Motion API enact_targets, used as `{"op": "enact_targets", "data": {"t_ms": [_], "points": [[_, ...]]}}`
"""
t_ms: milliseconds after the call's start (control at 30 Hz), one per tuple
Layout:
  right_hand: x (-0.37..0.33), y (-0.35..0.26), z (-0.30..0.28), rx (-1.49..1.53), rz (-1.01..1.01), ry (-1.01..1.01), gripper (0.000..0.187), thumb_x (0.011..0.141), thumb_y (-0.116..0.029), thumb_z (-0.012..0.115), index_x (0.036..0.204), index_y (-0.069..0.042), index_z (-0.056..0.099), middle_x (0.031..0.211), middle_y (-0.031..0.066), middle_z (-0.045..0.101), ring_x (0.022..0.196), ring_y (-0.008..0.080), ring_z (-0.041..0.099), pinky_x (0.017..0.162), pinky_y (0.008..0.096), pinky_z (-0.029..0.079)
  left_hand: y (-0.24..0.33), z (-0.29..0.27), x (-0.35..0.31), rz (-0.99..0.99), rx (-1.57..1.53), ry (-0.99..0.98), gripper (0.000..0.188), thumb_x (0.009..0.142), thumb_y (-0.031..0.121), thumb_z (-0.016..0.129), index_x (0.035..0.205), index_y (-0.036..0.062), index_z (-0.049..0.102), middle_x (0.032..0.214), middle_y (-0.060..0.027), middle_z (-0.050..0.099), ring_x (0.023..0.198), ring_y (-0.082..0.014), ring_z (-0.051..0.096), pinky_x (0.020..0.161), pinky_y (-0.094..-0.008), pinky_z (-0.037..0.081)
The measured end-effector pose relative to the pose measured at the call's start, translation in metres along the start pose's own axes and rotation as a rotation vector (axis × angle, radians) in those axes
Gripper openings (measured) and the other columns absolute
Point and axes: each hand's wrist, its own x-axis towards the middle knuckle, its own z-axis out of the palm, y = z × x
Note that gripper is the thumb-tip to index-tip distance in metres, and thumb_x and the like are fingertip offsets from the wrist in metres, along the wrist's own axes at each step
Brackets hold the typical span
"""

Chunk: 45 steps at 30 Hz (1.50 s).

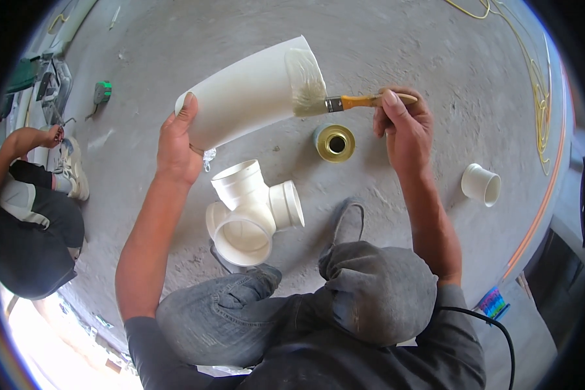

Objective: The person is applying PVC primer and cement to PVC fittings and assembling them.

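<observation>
My left hand [180, 144] grips one end of a short white plastic pipe [244, 94], its thumb over the rim, and holds it tilted above the floor. At the pipe's other end a wet, glossy coat of what looks like glue [305, 73] covers a band. A paintbrush [361, 101] with a wooden handle is pinched in my right hand [406, 123], its bristles against that band. Under the brush stands an open gold-topped can [335, 143]. A white multi-way pipe fitting [246, 211] rests on the floor between my forearms.
A small white pipe coupling [481, 185] lies to the right. At left are a green tape measure [102, 91] and a crouching person [32, 214] in dark clothes. A yellow cord [538, 97] and an orange line [533, 231] run along the right side of the concrete floor [396, 39].
</observation>
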Motion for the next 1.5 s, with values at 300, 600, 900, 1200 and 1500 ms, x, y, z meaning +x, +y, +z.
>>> {"op": "enact_targets", "data": {"t_ms": [300,600,900,1200,1500], "points": [[0.012,0.021,-0.006,0.132,0.194,0.101,0.02,0.096,-0.02,0.059,0.097,0.0,0.061,0.073,0.0068,0.059,0.056,0.014,0.054,0.05,0.0277,0.042,0.037,0.002,-0.022,0.071,0.042,-0.024,0.045,0.096,0.04,0.06,0.124,0.0046,0.059,0.12,-0.0056,0.064,0.111,-0.0164,0.06,0.099,-0.0319,0.045],[0.051,0.004,-0.01,0.2,0.289,-0.014,0.023,0.097,-0.023,0.056,0.091,-0.001,0.06,0.071,0.0055,0.057,0.055,0.014,0.051,0.05,0.028,0.041,0.035,0.006,-0.041,0.101,0.261,-0.106,0.041,0.096,0.035,0.062,0.122,0.0038,0.06,0.113,-0.0036,0.067,0.105,-0.0124,0.061,0.097,-0.0296,0.045],[0.002,-0.053,0.015,-0.121,-0.112,-0.179,0.016,0.095,-0.015,0.06,0.099,0.0,0.062,0.072,0.005,0.059,0.056,0.0083,0.051,0.052,0.023,0.041,0.034,0.011,-0.039,0.162,0.321,-0.06,0.045,0.095,0.036,0.063,0.125,0.0028,0.058,0.116,-0.0067,0.066,0.11,-0.0159,0.059,0.1,-0.0315,0.041],[0.002,-0.061,0.022,-0.262,-0.243,-0.222,0.015,0.095,-0.014,0.063,0.1,0.0,0.063,0.073,0.0023,0.058,0.059,0.0066,0.05,0.054,0.0205,0.04,0.04,0.008,-0.044,0.183,0.346,-0.069,0.049,0.094,0.038,0.064,0.126,0.0019,0.057,0.117,-0.0074,0.065,0.112,-0.017,0.058,0.101,-0.0317,0.041],[0.055,-0.02,0.004,-0.026,0.034,-0.066,0.019,0.095,-0.018,0.064,0.098,0.001,0.063,0.072,0.006,0.06,0.055,0.0123,0.053,0.049,0.0252,0.041,0.044,0.005,-0.056,0.15,0.272,-0.113,0.044,0.095,0.036,0.063,0.124,0.0028,0.057,0.115,-0.0058,0.066,0.107,-0.0145,0.061,0.097,-0.0298,0.045]]}}
